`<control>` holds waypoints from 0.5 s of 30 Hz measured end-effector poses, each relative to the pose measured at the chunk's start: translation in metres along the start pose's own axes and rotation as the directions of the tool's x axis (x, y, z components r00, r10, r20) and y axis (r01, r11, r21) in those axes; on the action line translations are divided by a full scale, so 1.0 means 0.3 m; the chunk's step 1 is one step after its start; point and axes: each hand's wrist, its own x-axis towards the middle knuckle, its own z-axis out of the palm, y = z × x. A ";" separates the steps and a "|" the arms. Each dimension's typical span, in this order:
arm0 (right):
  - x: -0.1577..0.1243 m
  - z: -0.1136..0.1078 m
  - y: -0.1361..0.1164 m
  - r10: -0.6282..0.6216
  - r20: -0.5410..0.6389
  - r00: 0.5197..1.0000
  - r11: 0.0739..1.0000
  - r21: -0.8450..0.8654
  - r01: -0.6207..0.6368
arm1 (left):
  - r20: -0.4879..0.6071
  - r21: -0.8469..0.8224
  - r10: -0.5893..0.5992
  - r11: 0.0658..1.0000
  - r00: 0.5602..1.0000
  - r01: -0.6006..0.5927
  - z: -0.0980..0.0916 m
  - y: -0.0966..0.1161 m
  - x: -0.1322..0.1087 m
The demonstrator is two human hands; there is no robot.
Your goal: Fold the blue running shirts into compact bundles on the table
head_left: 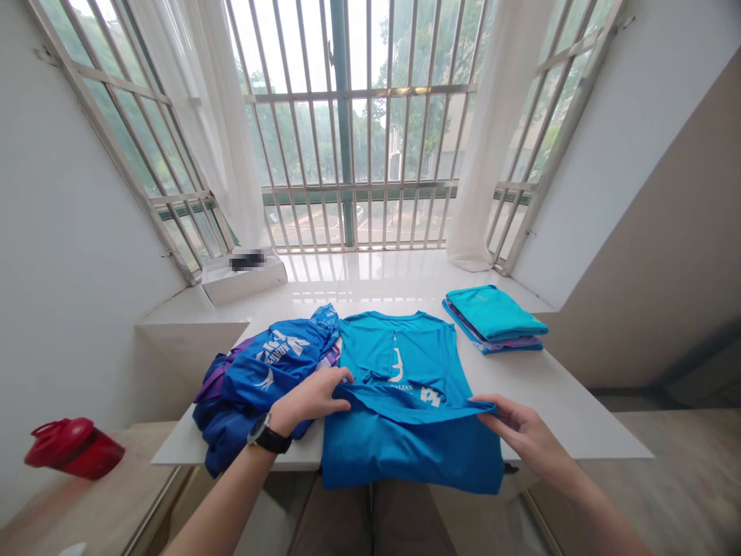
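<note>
A blue T-shirt with white lettering lies spread on the white table, its lower part hanging over the near edge. My left hand, with a black watch on the wrist, pinches the shirt's folded edge at the left. My right hand grips the same edge at the right. Between the two hands the fabric is drawn taut across the shirt.
A heap of unfolded blue and purple clothes lies left of the shirt. A stack of folded teal and purple shirts sits at the back right. A white box rests on the window sill. A red bottle is at far left.
</note>
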 end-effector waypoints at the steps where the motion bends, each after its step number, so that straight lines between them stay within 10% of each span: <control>1: 0.002 0.001 -0.001 -0.001 0.003 1.000 1.000 -0.002 0.001 | 0.018 0.018 -0.022 1.000 1.000 0.022 -0.001 0.006 -0.002; 15: -0.004 0.010 -0.007 -0.069 0.005 0.998 0.995 -0.067 0.070 | 0.156 0.264 -0.229 0.947 0.961 0.182 -0.014 0.013 0.137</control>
